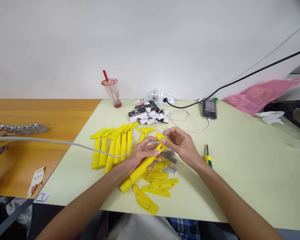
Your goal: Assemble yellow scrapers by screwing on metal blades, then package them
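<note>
A yellow plastic scraper handle (145, 165) slants between my hands above the table. My left hand (145, 151) is closed round its upper shaft. At its head end, my right hand (182, 144) pinches the yellow head piece between thumb and fingers. Beneath lie several flat yellow plastic pieces (162, 186) with small holes, some partly hidden by the handle. Metal blades (170, 153) in clear wrapping show beside my right hand. To the left, several similar yellow handles (111, 146) lie in a row, and another yellow handle (145, 131) lies just beyond my left hand.
Small black-and-white boxes (147, 111) are heaped before a power strip (162, 97). A lidded cup (113, 93) stands at the back left. A screwdriver (208, 156) lies right of my hand. A white cable (89, 146) crosses the left side. A pink bag (257, 95) sits at the back right.
</note>
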{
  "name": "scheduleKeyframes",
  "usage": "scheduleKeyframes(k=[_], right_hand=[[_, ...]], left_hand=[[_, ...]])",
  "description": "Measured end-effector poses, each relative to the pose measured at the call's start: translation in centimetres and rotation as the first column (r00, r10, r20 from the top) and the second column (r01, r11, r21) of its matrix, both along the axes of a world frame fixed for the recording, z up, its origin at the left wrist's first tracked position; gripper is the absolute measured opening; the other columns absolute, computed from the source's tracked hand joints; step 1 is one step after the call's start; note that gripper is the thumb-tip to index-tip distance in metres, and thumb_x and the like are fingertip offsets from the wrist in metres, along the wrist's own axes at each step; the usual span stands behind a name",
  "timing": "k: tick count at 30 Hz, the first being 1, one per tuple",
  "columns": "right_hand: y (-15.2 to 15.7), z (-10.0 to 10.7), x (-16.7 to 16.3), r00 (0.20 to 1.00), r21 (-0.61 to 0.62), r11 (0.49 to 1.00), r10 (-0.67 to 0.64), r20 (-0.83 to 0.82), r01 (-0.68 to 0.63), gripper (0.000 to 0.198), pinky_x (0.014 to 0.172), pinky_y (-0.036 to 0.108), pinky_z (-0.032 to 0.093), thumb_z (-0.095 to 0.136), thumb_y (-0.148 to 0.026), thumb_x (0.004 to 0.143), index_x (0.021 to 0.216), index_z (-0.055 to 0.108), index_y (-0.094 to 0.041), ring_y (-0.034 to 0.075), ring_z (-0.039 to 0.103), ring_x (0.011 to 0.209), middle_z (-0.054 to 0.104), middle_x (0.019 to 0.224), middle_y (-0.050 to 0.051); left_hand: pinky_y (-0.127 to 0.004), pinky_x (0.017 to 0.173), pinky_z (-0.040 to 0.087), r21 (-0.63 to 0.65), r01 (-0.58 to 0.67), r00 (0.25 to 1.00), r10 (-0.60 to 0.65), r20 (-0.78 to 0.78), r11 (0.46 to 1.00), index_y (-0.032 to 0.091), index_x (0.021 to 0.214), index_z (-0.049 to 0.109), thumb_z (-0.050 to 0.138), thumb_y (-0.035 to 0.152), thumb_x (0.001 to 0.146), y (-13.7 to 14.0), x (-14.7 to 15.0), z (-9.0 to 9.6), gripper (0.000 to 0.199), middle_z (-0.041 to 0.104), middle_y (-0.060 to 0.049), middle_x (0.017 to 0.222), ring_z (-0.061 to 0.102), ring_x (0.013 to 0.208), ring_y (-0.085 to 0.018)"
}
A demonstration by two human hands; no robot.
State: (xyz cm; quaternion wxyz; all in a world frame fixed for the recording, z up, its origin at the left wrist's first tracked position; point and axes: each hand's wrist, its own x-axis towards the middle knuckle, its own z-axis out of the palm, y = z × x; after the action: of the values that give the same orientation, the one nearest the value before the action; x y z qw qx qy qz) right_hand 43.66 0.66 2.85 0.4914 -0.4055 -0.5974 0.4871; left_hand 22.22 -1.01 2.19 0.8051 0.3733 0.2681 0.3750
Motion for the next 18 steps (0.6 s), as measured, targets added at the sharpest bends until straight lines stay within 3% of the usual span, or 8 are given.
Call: scheduleKeyframes(k=[4,13,18], right_hand=[[0.02,0.23,0.08,0.999,-0.066,0.998,-0.004,-0.042,0.001,0.047,0.076,0.032,0.057,0.097,-0.057,0.079,0.1,0.07,-0.024,0.018,0.064,0.083,0.069,0.09,0.0],[0.18,0.98,0.0,0.99,-0.213,0.977,-0.011,-0.14,-0.02,0.054,0.069,0.029,0.051,0.109,-0.048,0.06,0.091,0.073,-0.021,0.014,0.062,0.075,0.068,0.084,-0.002],[0.38,0.86,0.13,0.988,-0.263,0.964,0.001,-0.157,-0.043,0.055,0.068,0.027,0.05,0.109,-0.047,0.059,0.09,0.072,-0.021,0.013,0.061,0.073,0.068,0.081,-0.003]], left_hand=[[-0.016,0.042,0.048,0.0,0.01,1.0,-0.01,-0.011,1.0,0.023,0.118,0.064,0.095,0.028,0.083,0.01,0.01,0.05,0.047,0.068,-0.003,0.102,0.076,0.075,-0.016],[-0.017,0.041,0.049,0.006,0.044,0.999,-0.044,-0.019,0.999,0.023,0.119,0.062,0.095,0.029,0.083,0.21,-0.02,-0.2,0.05,0.07,-0.004,0.104,0.076,0.077,-0.017],[-0.018,0.04,0.049,-0.004,0.055,0.998,-0.055,-0.027,0.998,0.023,0.118,0.061,0.097,0.03,0.08,0.31,-0.03,-0.13,0.052,0.068,-0.001,0.097,0.075,0.075,-0.017]])
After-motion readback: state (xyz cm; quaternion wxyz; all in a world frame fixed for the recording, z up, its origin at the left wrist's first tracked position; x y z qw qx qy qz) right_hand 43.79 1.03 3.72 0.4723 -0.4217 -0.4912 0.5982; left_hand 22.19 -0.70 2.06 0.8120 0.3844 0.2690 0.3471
